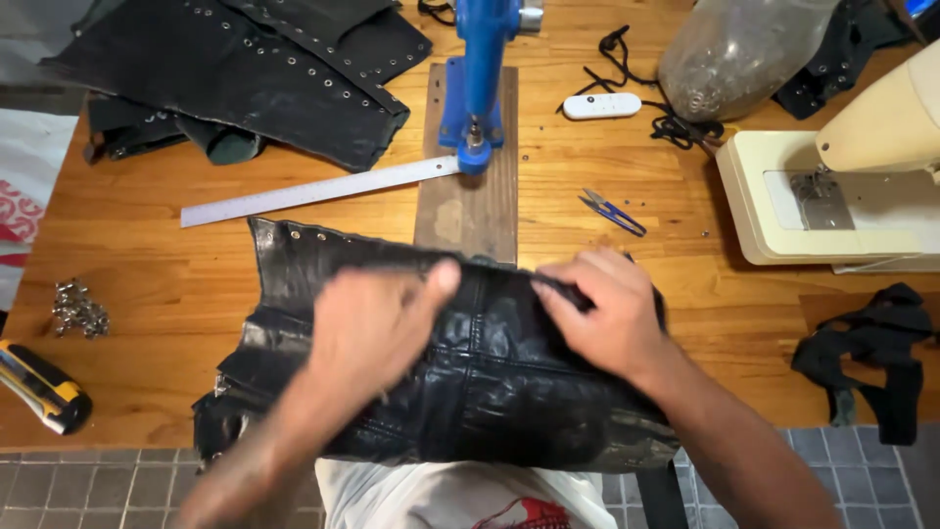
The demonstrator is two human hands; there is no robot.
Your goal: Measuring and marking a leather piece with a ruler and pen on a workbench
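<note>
Left hand (377, 318) was motion-blurred, flat on black leather garment (470, 372). Right hand (602, 313) pinched its top edge. Garment glossy, creased, eyelet-studded.

The left hand (377, 318) is smeared by motion, so its fingers cannot be told apart, and it covers the middle of the black garment (490, 382), whose near hem runs off over the table edge. The right hand (602, 313) hides the garment's top edge where its fingers curl, so whether they pinch it or only press on it is unclear. The press (482, 73), the bag (734, 49) and the sewing machine (862, 186) are cut by the frame, and the small bits beside the snips (612, 211) are too tiny to tell.
</note>
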